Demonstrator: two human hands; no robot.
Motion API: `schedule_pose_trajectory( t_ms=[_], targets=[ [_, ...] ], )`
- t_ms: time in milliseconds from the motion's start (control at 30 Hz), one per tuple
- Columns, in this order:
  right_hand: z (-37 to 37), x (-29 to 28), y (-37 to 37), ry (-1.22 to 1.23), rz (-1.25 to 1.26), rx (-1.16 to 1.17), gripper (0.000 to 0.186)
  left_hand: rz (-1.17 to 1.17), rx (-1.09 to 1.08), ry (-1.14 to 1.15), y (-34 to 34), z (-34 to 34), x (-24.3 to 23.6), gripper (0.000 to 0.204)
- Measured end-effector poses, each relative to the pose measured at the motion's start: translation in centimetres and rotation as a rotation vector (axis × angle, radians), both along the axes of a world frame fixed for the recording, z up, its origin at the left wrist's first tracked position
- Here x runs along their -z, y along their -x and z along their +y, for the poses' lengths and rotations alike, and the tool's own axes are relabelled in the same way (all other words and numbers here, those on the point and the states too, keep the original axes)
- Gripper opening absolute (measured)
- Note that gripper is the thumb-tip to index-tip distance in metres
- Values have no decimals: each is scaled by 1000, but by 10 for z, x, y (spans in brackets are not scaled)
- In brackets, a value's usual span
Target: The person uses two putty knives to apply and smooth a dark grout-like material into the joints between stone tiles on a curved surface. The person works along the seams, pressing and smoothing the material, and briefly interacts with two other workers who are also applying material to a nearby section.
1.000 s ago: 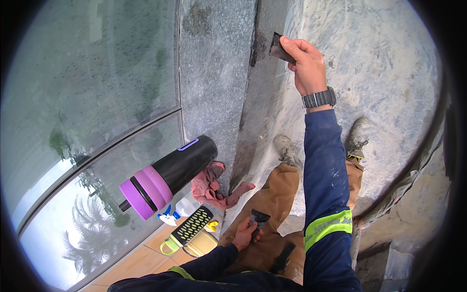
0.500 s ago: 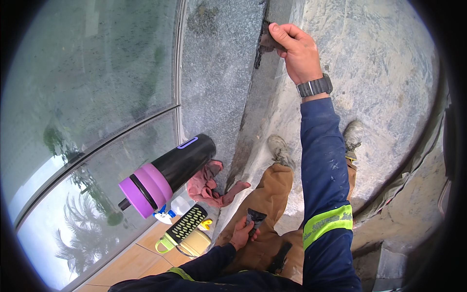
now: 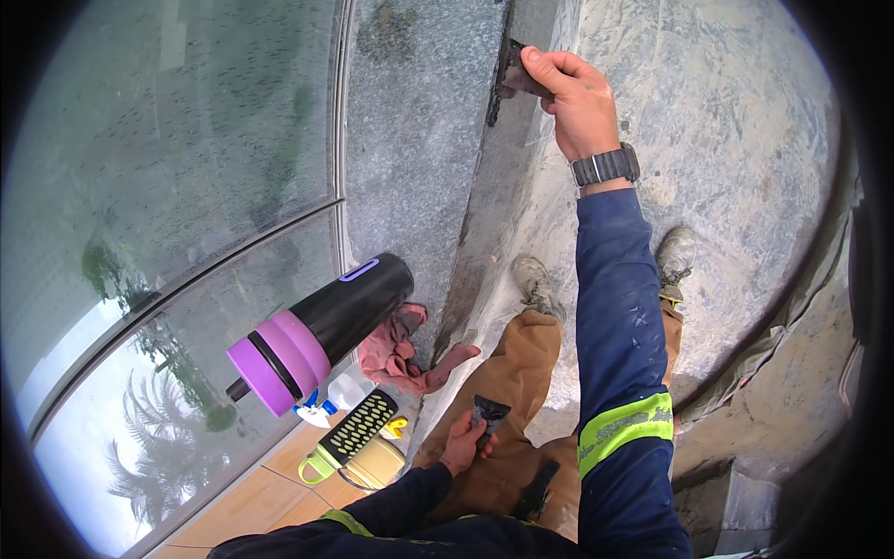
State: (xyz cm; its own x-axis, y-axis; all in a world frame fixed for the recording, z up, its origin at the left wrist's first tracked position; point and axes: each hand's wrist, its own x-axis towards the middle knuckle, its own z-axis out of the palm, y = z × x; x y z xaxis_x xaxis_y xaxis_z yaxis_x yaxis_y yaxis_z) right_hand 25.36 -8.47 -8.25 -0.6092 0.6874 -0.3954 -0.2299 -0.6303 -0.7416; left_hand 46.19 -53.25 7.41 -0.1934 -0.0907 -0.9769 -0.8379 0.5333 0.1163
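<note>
My right hand (image 3: 582,102), at the far end of an outstretched arm, pinches a thin, flat dark scraper (image 3: 524,82) between thumb and fingers. The blade's far edge meets a black, wet-looking smear (image 3: 496,93) along the edge of the grey speckled stone ledge (image 3: 410,121). My left hand (image 3: 461,445) stays low, close to my thigh, closed around a dark piece with a wide flat end (image 3: 489,412); its exact kind is unclear. A watch (image 3: 603,167) sits on my right wrist.
Left on the ledge are a black and purple bottle (image 3: 345,312), a crumpled pink rag (image 3: 396,354), a spray bottle (image 3: 321,408), a black and lime sleeved bottle (image 3: 358,433) and a yellow sponge-like block (image 3: 377,464). Glass panels (image 3: 214,112) rise alongside. My boots (image 3: 535,284) stand on dusty concrete (image 3: 717,121).
My right hand has shifted slightly to the right, and more of the scraper blade shows at the ledge edge. My left hand is nearly unmoved.
</note>
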Motion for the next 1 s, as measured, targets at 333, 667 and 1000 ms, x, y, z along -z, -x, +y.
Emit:
schedule_pose_trajectory(
  t_ms=[333,667,1000],
  targets=[
    [5,-24,-21,-970,-528,473,23,11,-19,-20,4,-1,-2,12],
    [-39,-39,-66,-1231,-462,193,28,35,-34,-48,-2,-11,0,14],
    [-31,-24,-43,-1368,-300,205,28,8,-84,-38,-12,-9,1,14]
  ],
)
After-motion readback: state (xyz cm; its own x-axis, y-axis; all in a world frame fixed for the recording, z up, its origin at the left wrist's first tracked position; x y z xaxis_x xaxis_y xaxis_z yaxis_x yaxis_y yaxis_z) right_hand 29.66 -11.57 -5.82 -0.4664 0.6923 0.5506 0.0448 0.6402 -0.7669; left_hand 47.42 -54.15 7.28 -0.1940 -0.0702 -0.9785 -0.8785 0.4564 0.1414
